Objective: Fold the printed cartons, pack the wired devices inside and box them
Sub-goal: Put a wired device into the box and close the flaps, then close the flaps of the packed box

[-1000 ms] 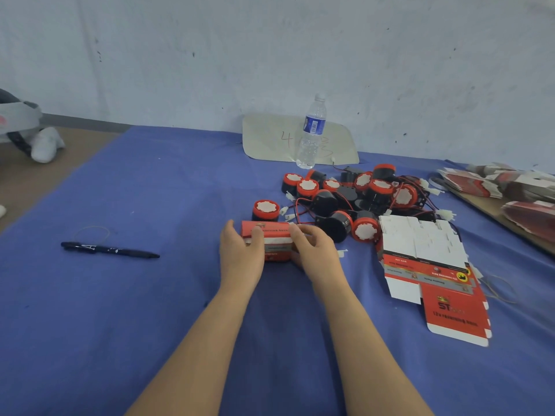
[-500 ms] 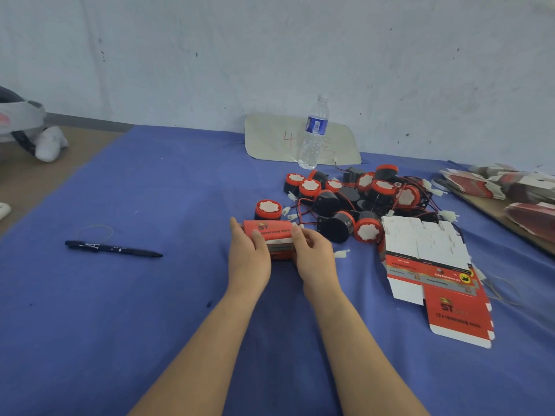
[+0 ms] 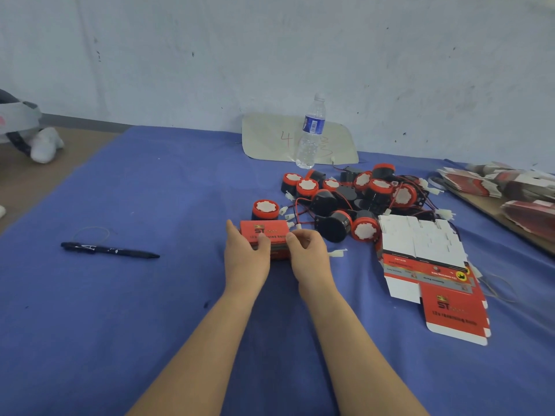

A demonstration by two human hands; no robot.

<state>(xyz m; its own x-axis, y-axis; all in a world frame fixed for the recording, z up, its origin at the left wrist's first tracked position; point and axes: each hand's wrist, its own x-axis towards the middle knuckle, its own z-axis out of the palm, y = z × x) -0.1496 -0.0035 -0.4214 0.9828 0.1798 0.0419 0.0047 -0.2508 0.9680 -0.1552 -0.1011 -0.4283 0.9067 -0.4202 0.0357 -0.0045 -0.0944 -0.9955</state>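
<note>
The cloth (image 3: 150, 295) was blue. The carton (image 3: 264, 231) was red with a gold logo. The devices (image 3: 365, 229) were black, red-rimmed, white-faced. The flat cartons (image 3: 450, 313) showed red, grey bands and white flaps. The pen (image 3: 111, 250) was black.

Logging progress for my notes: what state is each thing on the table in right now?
Carton: folded into a box, gripped by left hand and right hand.
Flat cartons: unfolded, stacked.
Devices: loose pile, unpacked.
Bottle: upright, capped.
Pen: lying flat.
</note>
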